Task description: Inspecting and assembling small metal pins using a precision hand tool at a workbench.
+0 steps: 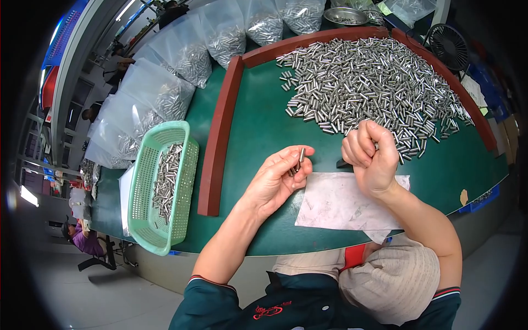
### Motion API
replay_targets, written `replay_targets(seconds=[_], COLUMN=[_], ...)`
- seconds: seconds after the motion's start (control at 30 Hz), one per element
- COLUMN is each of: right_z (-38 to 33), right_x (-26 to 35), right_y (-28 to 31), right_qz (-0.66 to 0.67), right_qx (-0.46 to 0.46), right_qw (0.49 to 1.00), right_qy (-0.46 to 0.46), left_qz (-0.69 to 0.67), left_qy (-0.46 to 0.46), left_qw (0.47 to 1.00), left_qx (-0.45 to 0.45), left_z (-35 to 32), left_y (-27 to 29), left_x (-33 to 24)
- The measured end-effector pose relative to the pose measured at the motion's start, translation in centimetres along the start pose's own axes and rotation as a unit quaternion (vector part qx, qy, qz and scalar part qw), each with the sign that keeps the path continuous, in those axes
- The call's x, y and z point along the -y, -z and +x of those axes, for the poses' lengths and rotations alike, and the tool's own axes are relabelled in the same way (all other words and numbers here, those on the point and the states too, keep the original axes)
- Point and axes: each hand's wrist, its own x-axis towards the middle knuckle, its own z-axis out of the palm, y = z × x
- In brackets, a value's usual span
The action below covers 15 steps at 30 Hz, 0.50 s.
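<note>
- Right now my left hand [275,179] lies palm up over the green counter [253,126], just off the left edge of the white paper sheet [341,203], with its fingers curled loosely around a few small metal pins [298,161]; one pin stands up between thumb and fingertips.
- My right hand [371,157] is closed into a loose fist above the sheet's upper edge, close to the near fringe of the pin pile [368,82]. I cannot tell whether it grips anything; the curled fingers hide the palm.
- That pile spreads over the far right part of the counter, inside the red-brown raised border [220,132].
- Beyond the border on the left, a mint-green plastic basket [140,181] near the counter's front left corner holds more pins. Clear bags of pins [165,88] line the counter's left and far edges, and a metal bowl [345,16] sits at the far edge.
- A small black fan [450,47] stands at the far right corner.
- Handling, as I judge it: the pins look like stiff, smooth, polished steel cylinders, light singly but prone to roll and slip. I would pinch one across its middle between thumb and forefinger, or by its two ends to turn it; several held together want a cupped palm underneath.
</note>
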Motion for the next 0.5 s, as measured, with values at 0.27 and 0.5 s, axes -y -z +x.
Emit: replay_targets(seconds=[0.27, 0.5], right_z=[0.0, 0.1], right_x=[0.0, 0.1], right_y=[0.1, -0.1], right_qz=[0.003, 0.0], right_qx=[0.0, 0.0], right_qw=[1.0, 1.0], right_qy=[-0.006, -0.004], left_qz=[-0.009, -0.021], left_qy=[0.011, -0.063], left_qw=[1.0, 0.997], left_qx=[0.001, -0.036], left_z=[-0.1, 0.8], left_y=[-0.2, 1.5], left_x=[-0.2, -0.8])
